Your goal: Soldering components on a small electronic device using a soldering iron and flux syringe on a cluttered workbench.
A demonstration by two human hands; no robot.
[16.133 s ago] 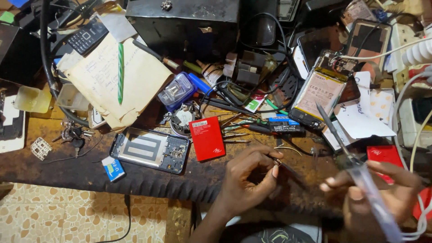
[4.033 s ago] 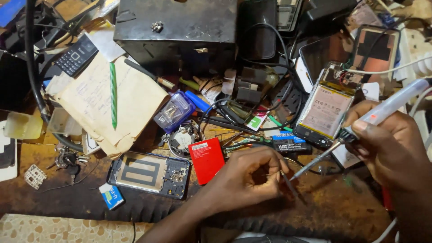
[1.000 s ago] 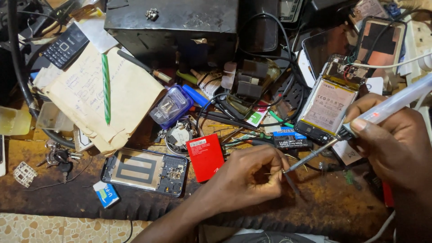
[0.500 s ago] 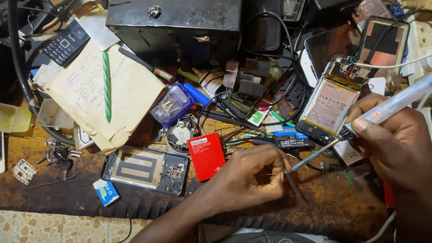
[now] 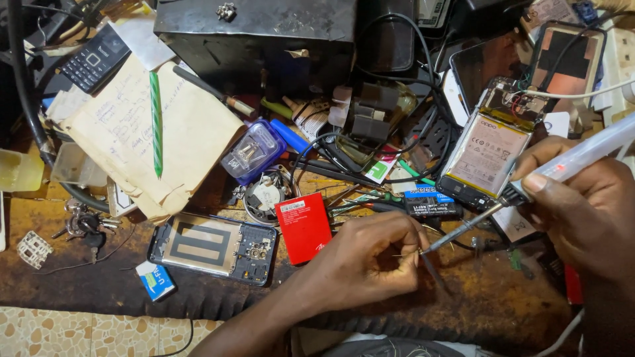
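Head view, looking down: the left hand (image 5: 374,261) is resting on the worn brown counter (image 5: 503,311), fingers curled in and pinching something too small to make out, seemingly a thin wire, pressed low so it is staying steady under the tip. The right hand (image 5: 589,211) is clenched around the white soldering iron (image 5: 562,165), gripping it pen-fashion near the front for fine control; its metal tip is slanting down-left and meeting the left hand's pinched fingertips. Just beyond the tip, an opened phone with exposed battery (image 5: 486,155) is lying back-up, wires trailing from its top edge, near enough to be reached. Left of the working hand, a red battery (image 5: 303,227) and a stripped phone frame (image 5: 213,246) are lying flat, pushed aside. Farther back, a green pen (image 5: 155,122) is sitting on a brown paper envelope (image 5: 142,142), beside a black metal box (image 5: 254,36)
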